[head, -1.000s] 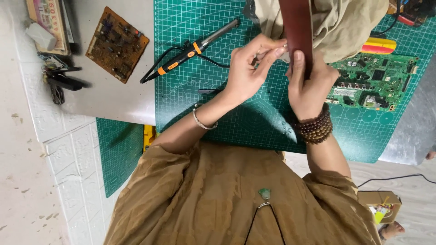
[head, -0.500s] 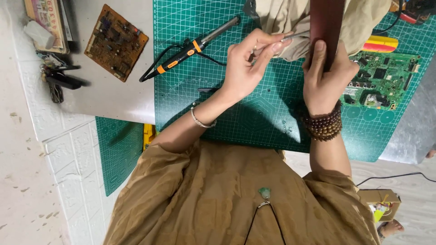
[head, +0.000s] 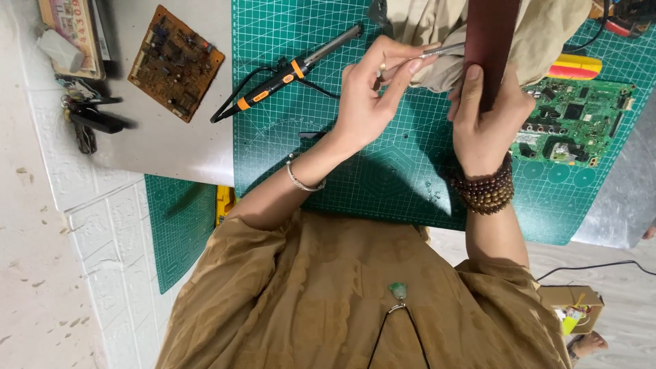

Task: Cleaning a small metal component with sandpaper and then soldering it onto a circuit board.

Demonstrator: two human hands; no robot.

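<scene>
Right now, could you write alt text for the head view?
Left hand holds thin metal tweezers against a dark red strip gripped by the right hand, above a green cutting mat; a soldering iron lies nearby.

I saw both forearms reach forward over the work surface, elbows bent near the body. The left hand [head: 365, 102] was raised, wrist cocked, fingers [head: 403, 68] curled with thumb and forefinger pinched together. The right hand [head: 485, 116] stood upright beside it, fingers wrapped closed, thumb pointing forward. The two hands were near each other, not touching.
</scene>
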